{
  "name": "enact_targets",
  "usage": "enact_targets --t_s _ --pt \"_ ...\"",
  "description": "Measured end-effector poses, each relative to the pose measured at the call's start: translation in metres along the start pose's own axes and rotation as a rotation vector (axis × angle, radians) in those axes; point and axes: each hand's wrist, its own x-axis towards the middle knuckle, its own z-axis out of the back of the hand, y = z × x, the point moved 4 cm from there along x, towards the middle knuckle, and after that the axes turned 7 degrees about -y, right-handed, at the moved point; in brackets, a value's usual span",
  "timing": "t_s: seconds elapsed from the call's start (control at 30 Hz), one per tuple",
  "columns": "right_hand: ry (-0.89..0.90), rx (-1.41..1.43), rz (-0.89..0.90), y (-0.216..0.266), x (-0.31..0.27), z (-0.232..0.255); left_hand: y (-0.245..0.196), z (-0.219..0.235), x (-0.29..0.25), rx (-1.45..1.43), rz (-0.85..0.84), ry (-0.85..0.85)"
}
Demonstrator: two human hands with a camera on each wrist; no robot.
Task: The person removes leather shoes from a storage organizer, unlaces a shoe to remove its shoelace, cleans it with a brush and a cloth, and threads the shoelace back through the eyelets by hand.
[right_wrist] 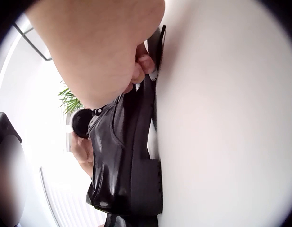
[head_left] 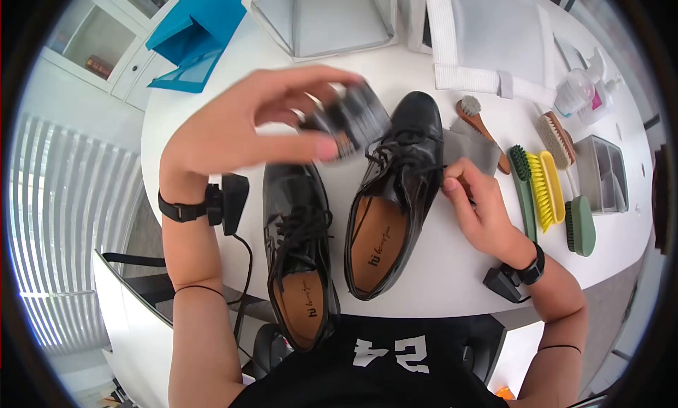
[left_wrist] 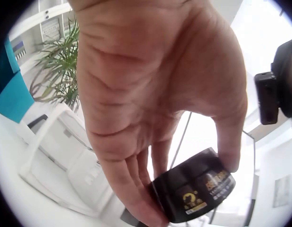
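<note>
A small black jar with a printed label is gripped by my left hand between thumb and fingers, raised over the toes of the shoes and tilted; it is blurred in the head view. Under the jar lies the left black lace-up shoe, its toe partly hidden. The right black lace-up shoe stands beside it, toe pointing away. My right hand is at the outer side of the right shoe, fingers bent and fingertips right at its edge. Whether they pinch anything, I cannot tell.
A grey cloth lies beyond my right hand. To the right are a wooden dauber brush, a green brush, a yellow brush, a small green brush and a grey divided box. White bins stand at the back.
</note>
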Motion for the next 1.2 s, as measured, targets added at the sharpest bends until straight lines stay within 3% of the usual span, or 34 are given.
enact_targets --t_s 0.07,0.1,0.17,0.23,0.27,0.4,1.2 --pt "-0.001 0.034 -0.053 0.000 -0.001 -0.002 -0.017 -0.019 -0.002 -0.064 0.018 0.237" --pt "0.009 0.025 -0.114 0.001 0.000 -0.002 -0.009 -0.030 -0.001 -0.095 -0.156 0.310" --pt "0.026 0.011 -0.182 -0.004 0.002 0.000 -0.005 -0.043 0.002 -0.152 -0.195 0.433" --pt "0.076 -0.120 0.038 -0.005 0.002 0.000 0.007 -0.050 0.011 -0.209 -0.228 0.486" --pt "0.082 -0.114 0.029 -0.007 0.001 -0.001 0.011 -0.052 0.012 -0.255 -0.266 0.545" --pt "0.062 -0.108 0.054 0.000 0.001 0.000 0.017 -0.053 0.017 -0.400 -0.165 0.602" --pt "0.089 -0.082 0.046 -0.002 0.002 -0.001 0.024 -0.054 0.020 -0.406 -0.249 0.644"
